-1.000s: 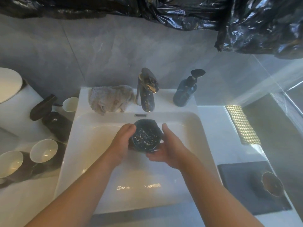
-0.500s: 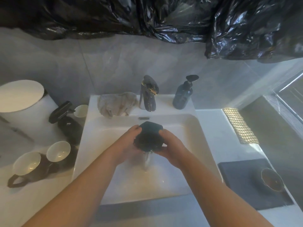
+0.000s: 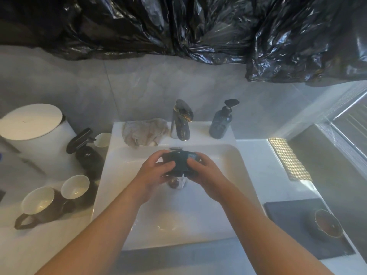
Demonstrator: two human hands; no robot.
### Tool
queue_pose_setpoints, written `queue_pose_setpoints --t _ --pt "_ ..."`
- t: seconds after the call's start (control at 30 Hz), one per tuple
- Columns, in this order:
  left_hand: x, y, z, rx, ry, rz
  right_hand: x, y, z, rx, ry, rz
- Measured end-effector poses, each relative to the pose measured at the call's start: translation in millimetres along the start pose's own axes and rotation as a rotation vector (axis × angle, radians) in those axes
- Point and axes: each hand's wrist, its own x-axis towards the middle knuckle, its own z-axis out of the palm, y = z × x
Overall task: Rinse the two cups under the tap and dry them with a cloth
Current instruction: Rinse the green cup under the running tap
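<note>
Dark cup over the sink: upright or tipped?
Tipped: water spills from under the cup into the sink; left hand and right hand grip it.

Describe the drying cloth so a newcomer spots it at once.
Start at the white sink. On its back ledge, left of the tap, lies the cloth: crumpled and beige, unlike the dark pump bottle right of the tap.

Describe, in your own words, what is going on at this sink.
A person grips a dark blue cup with the left hand and right hand over the white basin, tipped mouth-down, and water spills from it. A second dark cup sits on the grey mat at the right. The beige cloth lies beside the tap, untouched.
</note>
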Motion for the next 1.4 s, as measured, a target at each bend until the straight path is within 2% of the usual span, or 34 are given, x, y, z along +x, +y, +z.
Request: queue_pose_setpoints --t 0.37,0.63,0.93,1.4 --pt "-22 33 -9 0.164 -0.068 0.151 -41 -46 6 -0.213 -0.074 -0.085" --pt "-49 77 1 0.23 -0.08 0.277 -61 -80 12 -0.214 -0.144 -0.211" --pt "-74 120 16 0.283 -0.1 0.445 -77 -118 15 -0.253 -0.129 -0.331" --pt "-83 120 25 0.322 -0.087 0.424 -87 -120 12 -0.263 -0.125 -0.363"
